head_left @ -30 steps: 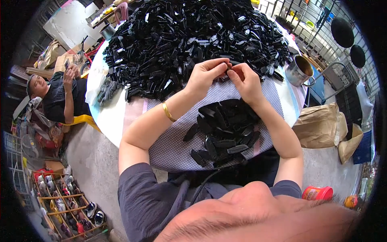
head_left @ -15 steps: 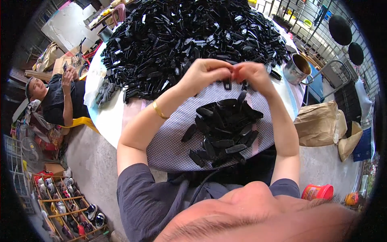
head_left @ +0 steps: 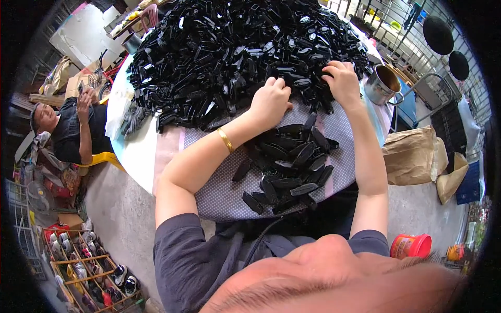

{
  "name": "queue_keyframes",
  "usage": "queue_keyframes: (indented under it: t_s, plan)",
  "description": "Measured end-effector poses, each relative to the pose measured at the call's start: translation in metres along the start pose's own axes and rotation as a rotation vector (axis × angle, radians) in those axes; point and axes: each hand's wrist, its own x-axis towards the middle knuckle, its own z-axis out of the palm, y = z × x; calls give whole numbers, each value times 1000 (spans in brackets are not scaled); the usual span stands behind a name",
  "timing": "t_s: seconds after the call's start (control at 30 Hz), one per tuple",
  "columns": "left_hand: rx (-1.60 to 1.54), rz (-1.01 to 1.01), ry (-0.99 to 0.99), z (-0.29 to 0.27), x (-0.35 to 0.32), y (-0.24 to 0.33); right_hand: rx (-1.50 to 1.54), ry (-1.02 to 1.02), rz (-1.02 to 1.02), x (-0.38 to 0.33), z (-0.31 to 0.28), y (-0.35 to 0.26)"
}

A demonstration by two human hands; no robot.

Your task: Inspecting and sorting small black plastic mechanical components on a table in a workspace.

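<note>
A large heap of black, oblong plastic pieces covers the far part of the round table. At the heap's near edge is my left hand, its fingers bent and a little apart, the thumb off to the side. I see nothing held in it, though its underside is hidden. Farther right, my right hand reaches into the heap's right edge with curved, parted fingers touching or just above the pieces. Between my forearms lies a smaller pile of similar black pieces on the dotted cloth.
A metal pot stands at the table's right edge. Grey gloves or cloth lie at the left edge. Brown paper bags and a red bucket are on the right. A person sits at left, above a shoe rack.
My hands, which were together above the smaller pile with a black piece between them, have parted. The right has moved to the heap; the left has come down at its near edge.
</note>
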Motion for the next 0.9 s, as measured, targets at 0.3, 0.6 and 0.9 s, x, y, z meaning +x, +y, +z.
queue_keyframes:
  t_s: [0.3,0.6,0.9]
  plan:
    - [-253,-61,119,-14,-3,2,942,70,384,-2,-16,-43]
    - [-1247,-478,20,-29,2,2,1472,-42,371,-11,-17,-80]
    - [-1396,-489,91,-18,0,-8,1520,-260,647,-11,-20,-77]
